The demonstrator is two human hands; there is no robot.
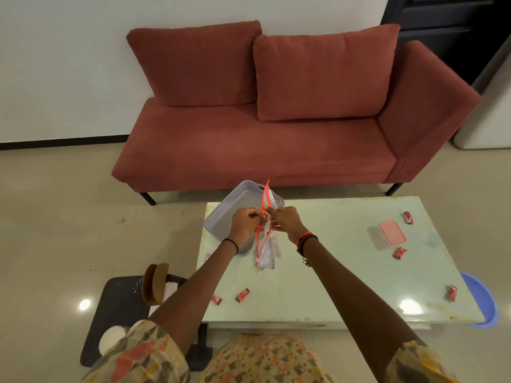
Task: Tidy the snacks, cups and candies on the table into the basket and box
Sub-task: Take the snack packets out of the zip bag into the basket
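Both arms outstretched, left hand (246, 221) and right hand (286, 218) pinching clear bag (266, 244), above basket (221, 217)

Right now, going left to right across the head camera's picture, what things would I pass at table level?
Brown stand → grey basket → pink-lidded box → the red candy farthest right → blue tub.

Dim warm indoor light, glare spots on table (345, 272), wide-angle edge bending.
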